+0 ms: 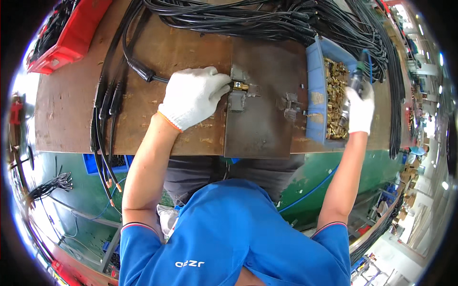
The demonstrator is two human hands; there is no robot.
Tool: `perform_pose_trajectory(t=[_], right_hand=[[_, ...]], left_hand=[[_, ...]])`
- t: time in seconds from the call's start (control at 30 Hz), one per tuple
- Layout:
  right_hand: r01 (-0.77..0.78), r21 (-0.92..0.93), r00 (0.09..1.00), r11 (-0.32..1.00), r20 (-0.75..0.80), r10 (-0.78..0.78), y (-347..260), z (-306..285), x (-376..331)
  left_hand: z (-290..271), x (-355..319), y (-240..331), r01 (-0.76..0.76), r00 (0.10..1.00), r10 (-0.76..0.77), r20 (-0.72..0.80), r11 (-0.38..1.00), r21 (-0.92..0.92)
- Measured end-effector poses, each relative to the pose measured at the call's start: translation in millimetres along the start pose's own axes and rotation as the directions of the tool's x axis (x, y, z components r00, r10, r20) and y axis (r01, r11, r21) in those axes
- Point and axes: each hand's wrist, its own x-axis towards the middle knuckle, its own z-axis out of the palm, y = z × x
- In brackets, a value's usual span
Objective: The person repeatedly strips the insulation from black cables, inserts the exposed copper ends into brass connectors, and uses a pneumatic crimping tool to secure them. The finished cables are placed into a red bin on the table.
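Note:
My left hand [192, 95], in a white knit glove, is closed around the end of a black cable. Its fingertips press at a brass connector [241, 86], which lies on a dark metal plate [267, 128] between small welded blocks [237, 101]. A black sleeve [140, 69] sits on that cable left of the hand. Over at the right, my gloved right hand [361, 112] grips a slim power screwdriver [356, 80], blurred by motion. The tool is held upright over the right side of a blue bin [315, 81] filled with brass fittings [335, 88].
Bundled black cables [229, 24] run along the far side of the wooden bench [191, 52] and down its right end. More sleeved cables [107, 102] hang over the front edge at left. A red bin [71, 45] stands far left. A second block fixture [291, 106] sits on the plate.

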Motion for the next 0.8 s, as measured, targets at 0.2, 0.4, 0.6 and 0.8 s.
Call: perform_pose_trajectory(t=[0.2, 0.4, 0.6, 0.8], right_hand=[[-0.183, 0.887, 0.942, 0.423, 0.281, -0.181, -52.6, -15.4, 8.1], [-0.187, 0.942, 0.887, 0.278, 0.284, -0.365, -117.9, 70.6, -23.0], [-0.315, 0.936, 0.867, 0.155, 0.35, -0.354, -131.5, 149.1, -67.4], [-0.286, 0.94, 0.829, 0.184, 0.339, -0.444, -123.1, 165.6, -73.0]], left_hand=[[0.5, -1.3, -0.9, -0.004, 1.0, 0.004, 0.0, 1.0, -0.008], [-3.0, 1.4, 2.0, 0.006, 1.0, -0.006, 0.028, 1.0, -0.015], [-2.9, 3.2, 3.5, 0.015, 0.998, -0.013, 0.053, 1.0, -0.023], [-1.7, 2.7, 2.4, 0.006, 0.999, -0.005, 0.05, 1.0, -0.014]])
